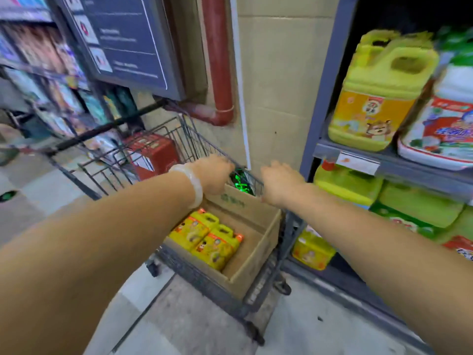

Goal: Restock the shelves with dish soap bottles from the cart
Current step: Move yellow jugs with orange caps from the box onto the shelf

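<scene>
Head view.

Your left hand [213, 175]: reaching over the far rim of the cart [194, 139], a pale bangle [190, 187] on the wrist. The fingers curl down over the wire rim or the top edge of the cardboard box [256, 242]; blur keeps you from telling which, or whether they truly grip.

Your right hand [279, 184]: just beside the left, knuckles up, fingers bent down at the box's upper flap near the cart's right corner. Whether it holds anything cannot be told.

Cardboard box: open-topped, in the cart's lower tray, filling it edge to edge on the near and right sides.

Dish soap bottles [210, 239]: two yellow jugs with orange caps, lying side by side against the box's left wall. The right half of the box floor is bare cardboard.

Red carton [153, 155]: in the upper basket, behind your left wrist.

Green item [242, 181]: between your two hands, at the cart's far end, too blurred to identify.

Shelves [384, 162]: close on the cart's right side. A large yellow jug [378, 93] stands at the upper shelf's left end, near the front lip. More yellow and green jugs fill the tier below.

Floor [204, 324]: open in front of the cart and to your left.
</scene>
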A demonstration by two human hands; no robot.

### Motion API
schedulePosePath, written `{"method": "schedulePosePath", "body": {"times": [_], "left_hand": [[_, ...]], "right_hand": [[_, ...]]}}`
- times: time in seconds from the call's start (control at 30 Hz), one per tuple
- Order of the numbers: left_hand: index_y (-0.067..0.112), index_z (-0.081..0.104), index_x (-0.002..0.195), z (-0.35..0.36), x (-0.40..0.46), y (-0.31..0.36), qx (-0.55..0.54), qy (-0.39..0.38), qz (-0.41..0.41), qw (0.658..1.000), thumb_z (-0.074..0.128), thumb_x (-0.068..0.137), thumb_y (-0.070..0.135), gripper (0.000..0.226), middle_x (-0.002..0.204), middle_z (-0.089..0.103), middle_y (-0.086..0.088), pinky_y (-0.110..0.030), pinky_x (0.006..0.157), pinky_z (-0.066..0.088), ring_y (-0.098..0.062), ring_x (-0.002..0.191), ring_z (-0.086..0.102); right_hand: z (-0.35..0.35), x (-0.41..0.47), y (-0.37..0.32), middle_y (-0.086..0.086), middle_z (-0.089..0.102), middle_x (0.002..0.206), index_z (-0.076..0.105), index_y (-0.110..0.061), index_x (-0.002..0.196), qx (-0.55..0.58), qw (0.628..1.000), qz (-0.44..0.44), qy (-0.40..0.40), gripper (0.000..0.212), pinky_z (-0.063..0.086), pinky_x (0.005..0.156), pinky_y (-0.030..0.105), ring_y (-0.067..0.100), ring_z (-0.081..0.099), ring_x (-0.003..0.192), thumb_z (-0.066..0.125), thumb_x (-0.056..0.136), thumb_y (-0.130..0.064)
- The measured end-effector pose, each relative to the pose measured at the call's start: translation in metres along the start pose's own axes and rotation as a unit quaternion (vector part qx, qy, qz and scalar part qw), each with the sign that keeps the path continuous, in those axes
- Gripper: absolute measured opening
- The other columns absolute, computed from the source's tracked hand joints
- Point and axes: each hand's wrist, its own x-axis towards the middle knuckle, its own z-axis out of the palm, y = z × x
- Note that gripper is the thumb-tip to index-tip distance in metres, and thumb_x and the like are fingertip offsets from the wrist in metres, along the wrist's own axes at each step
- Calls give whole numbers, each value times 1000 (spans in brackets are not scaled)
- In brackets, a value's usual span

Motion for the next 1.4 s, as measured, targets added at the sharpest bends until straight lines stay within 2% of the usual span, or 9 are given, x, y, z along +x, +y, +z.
{"method": "schedulePosePath", "body": {"times": [0.2, 0.6, 0.73, 0.83, 0.93, 1.03, 1.13, 1.27, 1.4], "left_hand": [[10, 56, 120, 77, -13, -41, -95, -34, -51, 994, 57, 88, 25, 35, 119, 60, -9, -32, 85, 46, -27, 106, 57], [10, 37, 139, 256, 90, -128, -146, -265, -24, 953, 57, 89, 32, 58, 138, 45, -13, -40, 101, 42, -31, 126, 45], [8, 35, 140, 330, 136, -135, -174, -338, 5, 925, 59, 88, 34, 63, 142, 40, -14, -41, 106, 38, -31, 132, 39], [7, 38, 138, 376, 165, -128, -252, -368, -7, 895, 63, 86, 36, 65, 140, 44, -12, -40, 103, 40, -30, 128, 43], [8, 49, 129, 418, 178, -109, -351, -400, -32, 846, 68, 82, 38, 59, 127, 55, -8, -41, 95, 46, -29, 120, 52], [6, 43, 130, 447, 179, -89, -429, -405, -128, 797, 74, 76, 40, 70, 127, 48, 3, -33, 94, 42, -27, 124, 48], [4, 31, 140, 462, 177, -71, -387, -381, -193, 817, 72, 74, 50, 90, 144, 36, -13, -40, 109, 32, -33, 134, 34], [8, 23, 145, 469, 174, -59, -390, -411, -218, 795, 65, 75, 59, 96, 148, 19, -21, -46, 115, 21, -40, 139, 19], [8, 27, 139, 476, 175, -53, -424, -396, -220, 784, 76, 70, 49, 94, 142, 30, -17, -43, 111, 30, -35, 134, 30]], "right_hand": [[56, 22, -41, 14, 40, 135, 41, -8, 134, 8, 998, -16, -62, 52, 39, 101, 45, 34, 39, 127, 60, 89, -25], [199, 161, -70, 11, 42, 143, 40, -11, 137, 140, 955, 75, -251, 51, 34, 102, 29, 27, 42, 130, 57, 91, -24], [284, 201, -68, 16, 44, 141, 33, -12, 140, 182, 920, 159, -308, 64, 39, 105, 35, 32, 45, 128, 61, 87, -35], [353, 215, -72, 13, 36, 148, 21, -8, 148, 299, 861, 231, -340, 83, 34, 109, 37, 31, 38, 134, 67, 84, -36], [393, 217, -75, 4, 38, 146, 26, -8, 147, 484, 759, 334, -279, 84, 29, 112, 33, 25, 34, 138, 74, 80, -20], [419, 218, -79, -4, 46, 129, 38, -8, 139, 584, 632, 459, -220, 67, 37, 91, 21, 22, 46, 126, 72, 81, -12], [445, 223, -92, 9, 57, 129, 52, -2, 128, 634, 559, 511, -161, 52, 48, 82, 28, 21, 57, 110, 71, 79, -3], [460, 220, -88, 17, 65, 118, 62, -6, 115, 618, 530, 568, -122, 56, 52, 89, 40, 29, 64, 106, 85, 64, -7], [455, 212, -66, 1, 62, 106, 58, -12, 117, 598, 539, 565, -184, 58, 45, 69, 31, 20, 59, 95, 85, 66, -20]]}}
